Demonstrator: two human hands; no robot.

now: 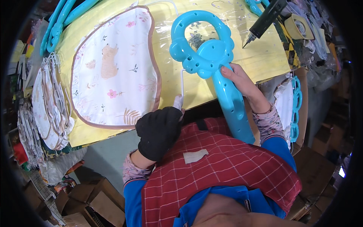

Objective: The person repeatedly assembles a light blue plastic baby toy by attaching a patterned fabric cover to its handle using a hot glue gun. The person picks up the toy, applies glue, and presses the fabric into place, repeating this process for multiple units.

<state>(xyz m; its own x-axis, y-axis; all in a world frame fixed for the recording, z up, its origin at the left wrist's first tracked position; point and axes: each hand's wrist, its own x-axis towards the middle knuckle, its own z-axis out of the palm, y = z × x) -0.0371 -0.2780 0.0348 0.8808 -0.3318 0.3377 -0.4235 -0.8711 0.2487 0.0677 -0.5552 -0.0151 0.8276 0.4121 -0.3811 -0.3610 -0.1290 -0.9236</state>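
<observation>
My right hand [238,77] is closed round the neck of a glossy turquoise plastic frame part [228,96]. The part has a ring-shaped, scalloped head with small holes and a long, wide leg reaching down to my red checked apron. My left hand [160,130], in a black glove with bare or wrapped fingertips, pinches the lower end of a thin white rod or cord [183,81]. Its upper end meets the edge of the turquoise head. Left of it lies a white fabric panel [124,72] with brown piping and a printed bear, touched by neither hand.
Small dark screws [196,39] lie behind the ring. A dark power screwdriver [264,22] points down at the upper right. Stacked fabric panels [51,102] hang at the table's left edge, near more turquoise tubes [56,30]. Cardboard boxes [102,204] stand below the yellow-covered table [264,56].
</observation>
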